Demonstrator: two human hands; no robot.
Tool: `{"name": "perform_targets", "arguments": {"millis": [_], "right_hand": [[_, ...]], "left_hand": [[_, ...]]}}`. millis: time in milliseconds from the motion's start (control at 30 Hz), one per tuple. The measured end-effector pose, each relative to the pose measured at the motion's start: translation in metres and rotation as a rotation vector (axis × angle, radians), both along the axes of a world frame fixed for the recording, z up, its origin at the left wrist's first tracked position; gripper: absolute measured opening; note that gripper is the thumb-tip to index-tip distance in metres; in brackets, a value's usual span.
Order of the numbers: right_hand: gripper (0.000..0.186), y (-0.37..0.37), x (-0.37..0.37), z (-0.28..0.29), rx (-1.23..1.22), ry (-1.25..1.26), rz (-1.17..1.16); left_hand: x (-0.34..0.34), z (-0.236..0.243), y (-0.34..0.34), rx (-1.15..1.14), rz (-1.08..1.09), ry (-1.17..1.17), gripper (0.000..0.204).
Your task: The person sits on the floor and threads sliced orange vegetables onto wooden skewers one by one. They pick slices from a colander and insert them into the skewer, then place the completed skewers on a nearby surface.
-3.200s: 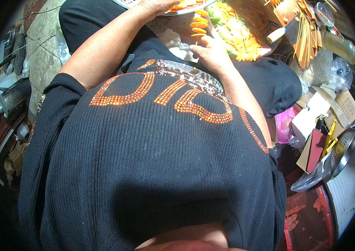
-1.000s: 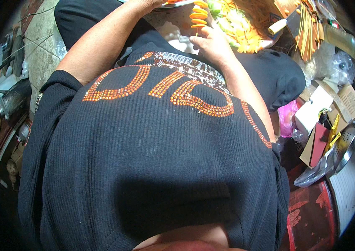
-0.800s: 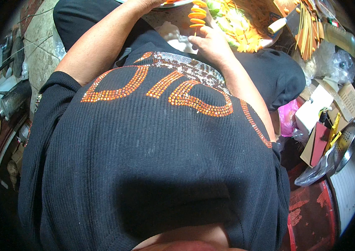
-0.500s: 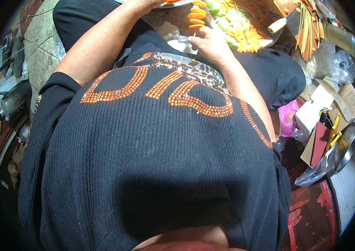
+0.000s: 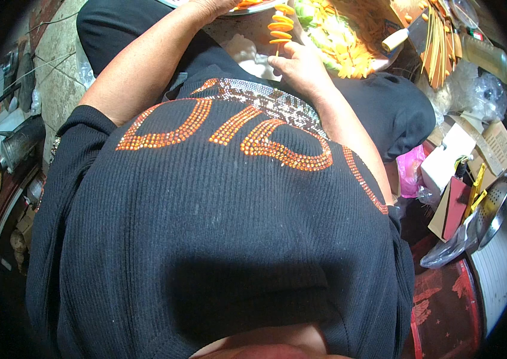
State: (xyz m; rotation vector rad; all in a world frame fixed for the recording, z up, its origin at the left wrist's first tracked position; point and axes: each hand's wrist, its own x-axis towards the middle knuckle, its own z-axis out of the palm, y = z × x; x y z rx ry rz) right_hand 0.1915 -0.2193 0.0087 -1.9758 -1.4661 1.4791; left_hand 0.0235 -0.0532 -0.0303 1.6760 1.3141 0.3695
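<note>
Near the top edge my right hand (image 5: 302, 67) is closed, thumb and fingers gripping the lower end of a thin skewer (image 5: 281, 25). Round orange slices that look like carrot are threaded on it, spaced one above another, and it stands upright. My left hand (image 5: 213, 7) reaches over the rim of a plate (image 5: 257, 8) with orange pieces on it; its fingers are mostly cut off by the frame's upper edge. Beside my right hand lies a heap of cut orange and pale green pieces (image 5: 349, 54).
To the right are a knife with a pale yellow handle (image 5: 395, 40), a bundle of thin sticks (image 5: 436, 48) and clear plastic bags (image 5: 485, 99). Cardboard (image 5: 497, 146), a pink bag (image 5: 410, 170) and a perforated metal strainer (image 5: 495, 203) lie lower right. A dark metal pot (image 5: 20, 143) is far left.
My left hand and the plate show slightly lower in the picture. My right hand keeps its grip on the skewer, which has shifted slightly downward.
</note>
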Motion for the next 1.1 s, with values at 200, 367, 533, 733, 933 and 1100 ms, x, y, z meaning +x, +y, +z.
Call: {"name": "perform_targets", "arguments": {"millis": [200,367,533,733,933,1100], "right_hand": [[0.036,0.001,-0.001,0.003,-0.028,0.002,-0.008],[0.036,-0.001,0.001,-0.005,0.018,-0.020,0.009],[0.036,-0.001,0.001,-0.005,0.016,-0.012,0.006],[0.027,-0.001,0.000,-0.004,0.032,-0.024,0.016],[0.021,0.000,-0.002,0.004,0.033,-0.014,0.005],[0.036,0.001,0.000,0.004,-0.017,-0.012,0.005]], "left_hand": [[0.001,0.004,-0.003,-0.083,0.036,-0.086,0.021],[-0.001,0.001,-0.001,-0.077,0.022,-0.100,0.020],[-0.001,-0.002,-0.001,-0.012,0.000,-0.085,0.019],[-0.002,-0.005,0.001,-0.038,0.014,-0.085,0.021],[-0.001,-0.001,-0.001,-0.034,0.019,-0.076,0.021],[-0.001,-0.006,0.000,-0.038,0.010,-0.116,0.020]]}}
